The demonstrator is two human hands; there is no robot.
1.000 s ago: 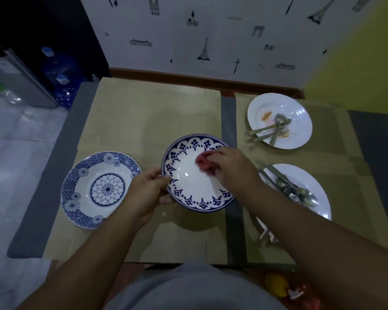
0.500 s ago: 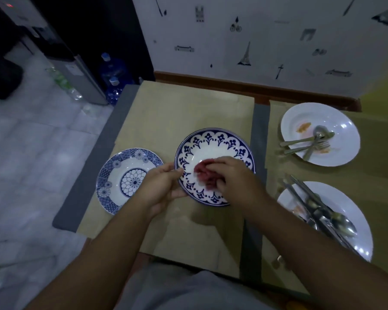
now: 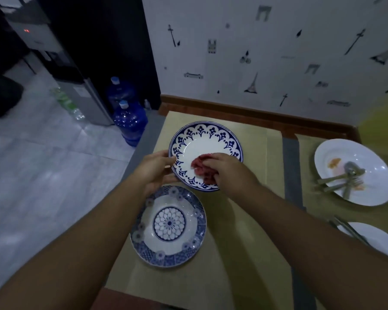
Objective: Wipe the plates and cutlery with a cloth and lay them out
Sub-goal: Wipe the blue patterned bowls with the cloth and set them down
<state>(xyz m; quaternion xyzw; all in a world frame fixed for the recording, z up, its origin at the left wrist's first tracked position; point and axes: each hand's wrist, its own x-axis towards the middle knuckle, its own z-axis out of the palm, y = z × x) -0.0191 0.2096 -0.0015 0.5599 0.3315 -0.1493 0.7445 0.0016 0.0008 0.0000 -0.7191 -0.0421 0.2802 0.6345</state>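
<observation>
My left hand point(image 3: 154, 170) grips the left rim of a white plate with a dark blue patterned border point(image 3: 208, 136), held above the mat. My right hand point(image 3: 227, 172) holds a crumpled red cloth point(image 3: 201, 167) pressed onto the plate's lower inside. Closer to me lies a second plate with a blue flower pattern point(image 3: 169, 225) flat on the tan mat point(image 3: 233, 253). At the right, a white plate with orange stains point(image 3: 354, 173) carries a spoon and forks point(image 3: 343, 179). Another white plate point(image 3: 376, 239) with cutlery point(image 3: 349, 231) is cut off at the right edge.
The table stands against a patterned white wall with a wooden skirting point(image 3: 255, 114). Two blue water bottles point(image 3: 128, 121) and a grey appliance point(image 3: 85, 95) stand on the tiled floor at the left. A grey strip point(image 3: 291, 171) separates the mats.
The view has swung left and the bordered plate now sits further from me, beyond the flower plate. My right hand has kept the cloth on the plate's lower part.
</observation>
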